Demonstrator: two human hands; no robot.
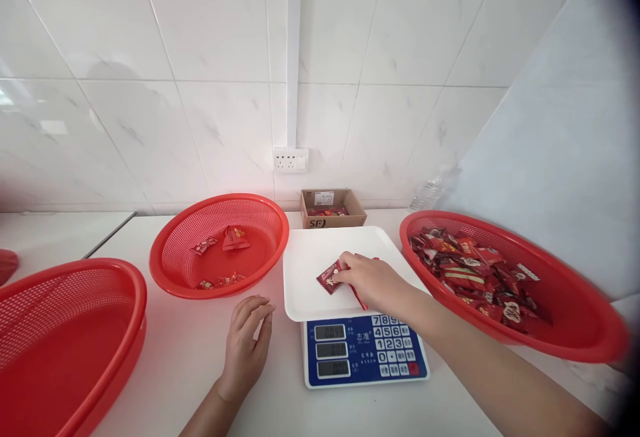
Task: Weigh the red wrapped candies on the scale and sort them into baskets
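Note:
My right hand (370,280) is over the white tray of a digital scale (367,350). Its fingers are closed on small red snack packets; one dark red packet (329,278) with pale lettering sticks out to the left, and a red edge shows under the palm. How many packets are beneath the hand is hidden. The white scale tray (310,244) is otherwise bare where I can see it. My left hand (249,340) hovers above or rests by the table left of the scale, fingers loosely bent, thumb apart, holding nothing.
On the right, a red basket (585,330) holds a heap of packets. A red basket (173,277) behind my left hand has several packets. Another red basket (125,284) stands at left. A cardboard box (333,222) with packets and a clear plastic bottle (427,192) are by the wall.

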